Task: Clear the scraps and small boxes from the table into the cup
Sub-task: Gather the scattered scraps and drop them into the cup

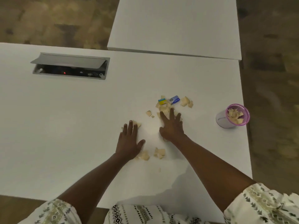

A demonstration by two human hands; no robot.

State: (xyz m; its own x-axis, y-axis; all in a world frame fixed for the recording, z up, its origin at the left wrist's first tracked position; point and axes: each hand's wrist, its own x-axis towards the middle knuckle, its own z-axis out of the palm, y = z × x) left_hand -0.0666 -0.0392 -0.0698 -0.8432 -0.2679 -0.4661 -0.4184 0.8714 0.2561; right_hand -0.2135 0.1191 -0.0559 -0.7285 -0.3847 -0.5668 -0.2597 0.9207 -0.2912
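Beige paper scraps (163, 108) lie scattered on the white table (80, 126). My right hand (172, 126) lies flat, fingers spread, on the near edge of the main heap. My left hand (129, 139) rests flat and open, its fingertips touching one scrap (137, 124), its heel beside two more scraps (159, 153). A small yellow and teal box (162, 101) and a small blue box (174, 99) sit just beyond the heap. More scraps (186, 101) lie to their right. The purple-rimmed cup (233, 115) stands at the right edge, holding several scraps.
An open cable hatch (70, 66) with a raised grey lid is set into the table at the far left. A second white table (174, 25) abuts the far side. The table's right edge runs close behind the cup, with patterned floor beyond.
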